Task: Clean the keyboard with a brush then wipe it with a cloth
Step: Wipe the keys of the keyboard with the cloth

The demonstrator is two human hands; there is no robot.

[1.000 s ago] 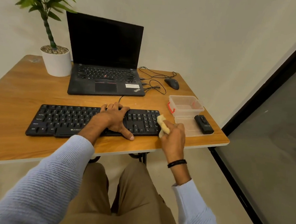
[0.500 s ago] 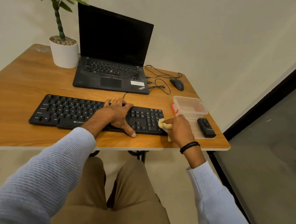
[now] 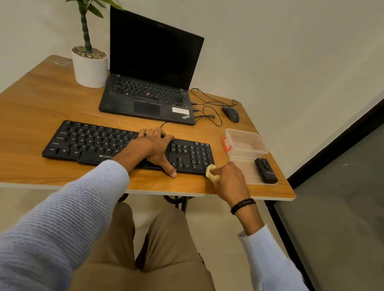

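While left hand (image 3: 155, 147) lies flat, steadying keyboard (image 3: 96, 143), right hand (image 3: 228, 181) grips cloth (image 3: 211, 170) at near-right corner: wiping step. Next: sweep leftward across keys.

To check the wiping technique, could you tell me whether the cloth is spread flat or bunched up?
Bunched up: the right hand grips the cloth as a small wad at the near right corner of the keyboard.

black keyboard (image 3: 101, 143), yellow cloth (image 3: 211, 170), white pot (image 3: 88, 71)
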